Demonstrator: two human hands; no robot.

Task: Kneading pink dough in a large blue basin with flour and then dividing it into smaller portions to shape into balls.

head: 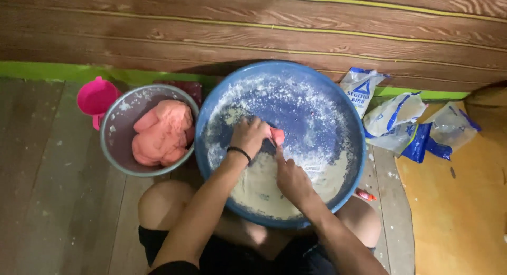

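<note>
A large blue basin point(338, 116) dusted with white flour rests on my lap. My left hand point(249, 137), with a black band at the wrist, is closed on a small pink dough piece point(278, 136) inside the basin. Just below that piece, my right hand point(292, 179) presses down onto the floured bottom; I cannot tell whether it touches the piece. To the left stands a grey metal bowl point(117, 136) holding a big lump of pink dough point(161, 133).
A pink plastic cup point(96, 97) stands behind the grey bowl. Several crumpled white and blue flour bags point(406, 124) lie right of the basin. A wood-panel wall point(253, 32) runs along the back, with a yellow mat point(454, 211) at right and plank floor point(53, 190) at left.
</note>
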